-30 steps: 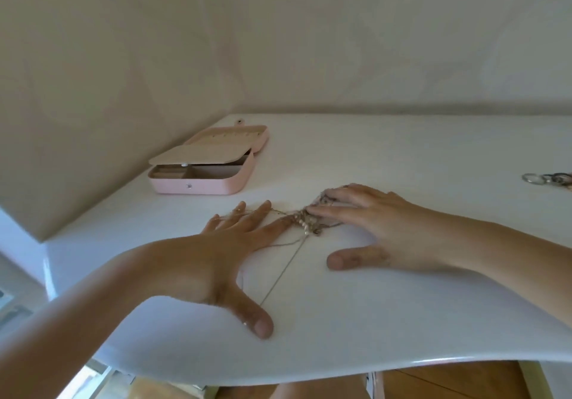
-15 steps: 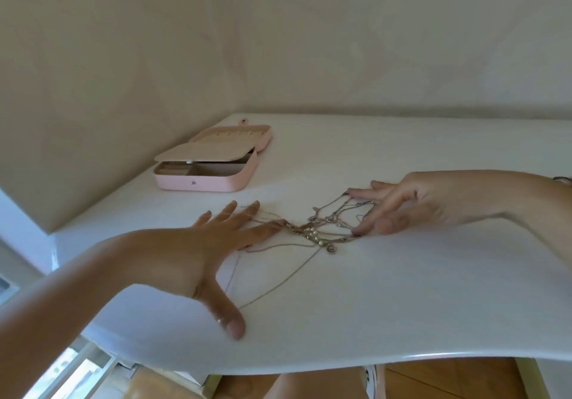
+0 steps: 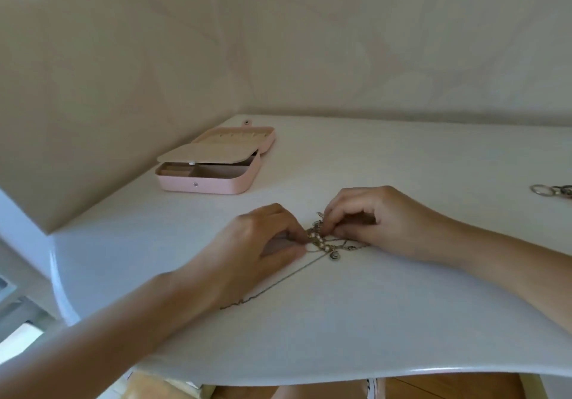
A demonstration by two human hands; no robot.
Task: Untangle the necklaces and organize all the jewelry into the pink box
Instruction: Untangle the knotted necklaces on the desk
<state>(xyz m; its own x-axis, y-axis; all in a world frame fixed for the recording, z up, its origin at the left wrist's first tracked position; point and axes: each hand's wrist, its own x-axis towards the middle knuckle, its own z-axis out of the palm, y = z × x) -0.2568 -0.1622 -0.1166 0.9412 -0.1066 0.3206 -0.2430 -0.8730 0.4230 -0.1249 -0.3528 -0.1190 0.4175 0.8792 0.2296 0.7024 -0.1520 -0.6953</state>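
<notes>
Hands closed in, left hand (image 3: 257, 239) and right hand (image 3: 376, 217), 2 grips pinching necklaces (image 3: 322, 241) between them

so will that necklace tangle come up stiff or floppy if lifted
Likely floppy: the necklace tangle is thin chain, one strand trailing slack over the table. Probably light, yet it may lift as one clump, since beads and pendants look knotted together.

walls (image 3: 309, 42): beige, meet in corner | table (image 3: 402, 157): white, glossy | floor (image 3: 448, 389): wood
</notes>
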